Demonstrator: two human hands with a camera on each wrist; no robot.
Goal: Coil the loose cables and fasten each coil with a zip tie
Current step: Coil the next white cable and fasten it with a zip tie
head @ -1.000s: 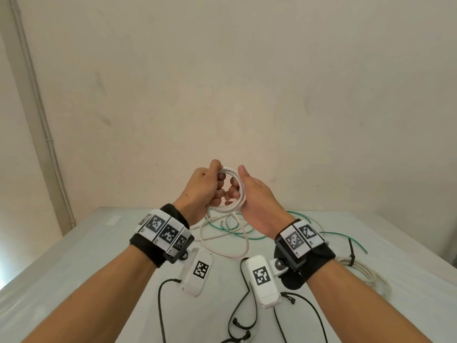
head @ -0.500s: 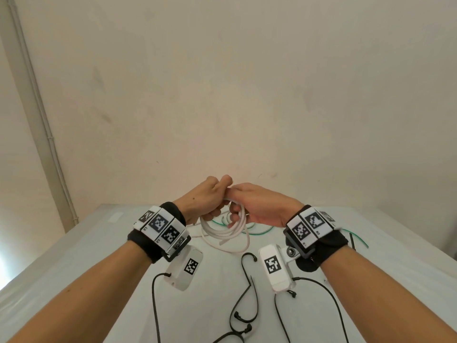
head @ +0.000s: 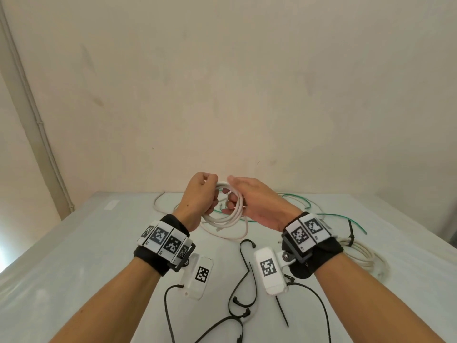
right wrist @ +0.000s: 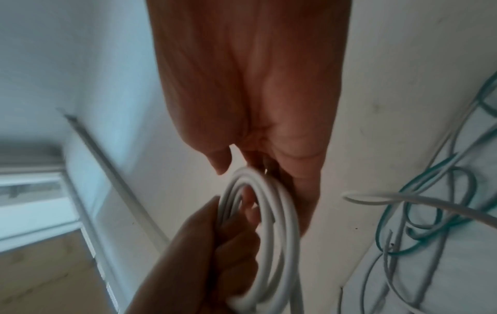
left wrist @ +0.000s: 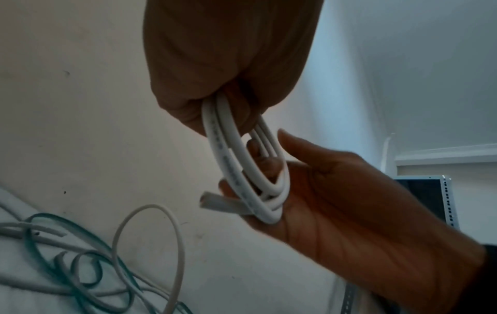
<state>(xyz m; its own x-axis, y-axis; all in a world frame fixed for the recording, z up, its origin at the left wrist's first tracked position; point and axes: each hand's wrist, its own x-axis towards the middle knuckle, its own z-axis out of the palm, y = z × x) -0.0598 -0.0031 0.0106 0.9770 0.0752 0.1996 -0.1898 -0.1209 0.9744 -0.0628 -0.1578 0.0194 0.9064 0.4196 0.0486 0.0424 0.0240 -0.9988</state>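
Observation:
A white cable coil [head: 231,214] of several loops is held up above the table between both hands. My left hand [head: 201,194] grips the coil's left side in a fist [left wrist: 228,89]. My right hand [head: 254,201] holds the opposite side, fingers [left wrist: 267,167] curled through the loops and thumb over the outside. A cut cable end [left wrist: 212,202] sticks out by the right palm. The coil [right wrist: 271,214] and the gripping left hand [right wrist: 215,259] show blurred in the right wrist view. Black zip ties [head: 243,271] lie on the table near me.
A loose green cable [head: 296,203] and more white cable [head: 230,235] sprawl on the table [head: 86,243] under the hands. At the right lies a beige coil [head: 361,254] bound with a black zip tie [head: 351,235]. The wall stands just behind the table.
Half a second ago the coil hung below both hands pinched together. Now it is raised between them, the right hand shifted to its right side with fingers through the loops.

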